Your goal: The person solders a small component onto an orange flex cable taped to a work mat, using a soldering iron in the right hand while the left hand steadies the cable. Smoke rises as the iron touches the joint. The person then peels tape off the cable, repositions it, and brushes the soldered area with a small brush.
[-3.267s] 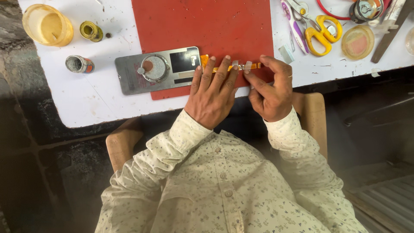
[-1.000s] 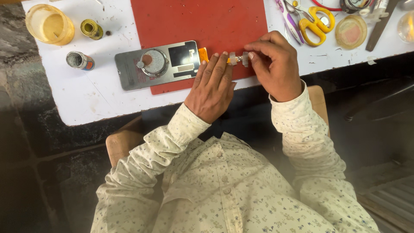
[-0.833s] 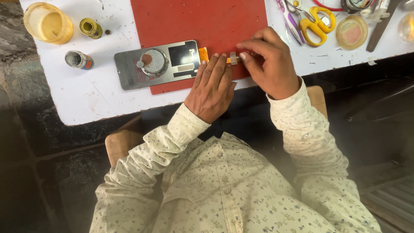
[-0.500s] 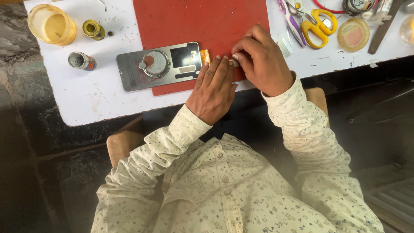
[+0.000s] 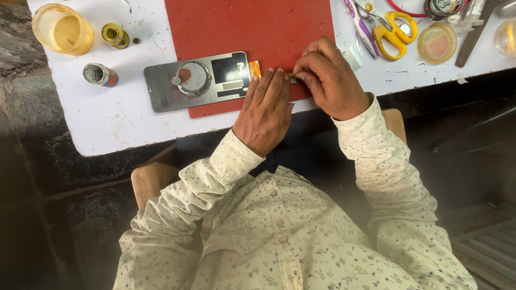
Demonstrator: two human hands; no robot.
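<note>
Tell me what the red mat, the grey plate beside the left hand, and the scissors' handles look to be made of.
Red mat: probably rubber or vinyl; flat, matte, uniform colour. Grey plate: likely metal; dull silvery sheen and thin straight edges, with a dark glossy panel on it. Scissors: handles look like yellow plastic, smooth and slightly shiny; blades appear to be steel.

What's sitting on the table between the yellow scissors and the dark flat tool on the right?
In the head view, a round translucent lid with a pinkish centre lies between the yellow scissors and the dark flat tool.
</note>
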